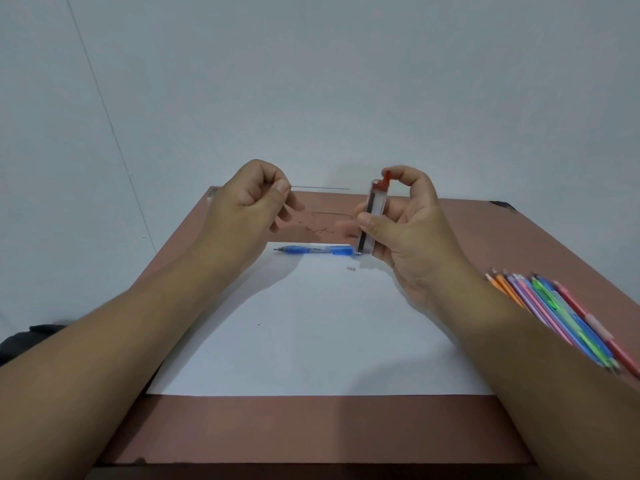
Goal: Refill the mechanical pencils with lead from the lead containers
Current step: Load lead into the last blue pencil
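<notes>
We see the left hand [247,199] pinching a lead [320,188], the right hand [405,220] gripping the lead container [374,216], a blue pencil [313,250] lying on paper [311,327].

No text, label, brand, number or sign can be read anywhere. The lead case [372,216] and the blue pencil [313,250] show no legible print, and any marks on the pencils [561,317] at the right are too blurred to tell.
</notes>
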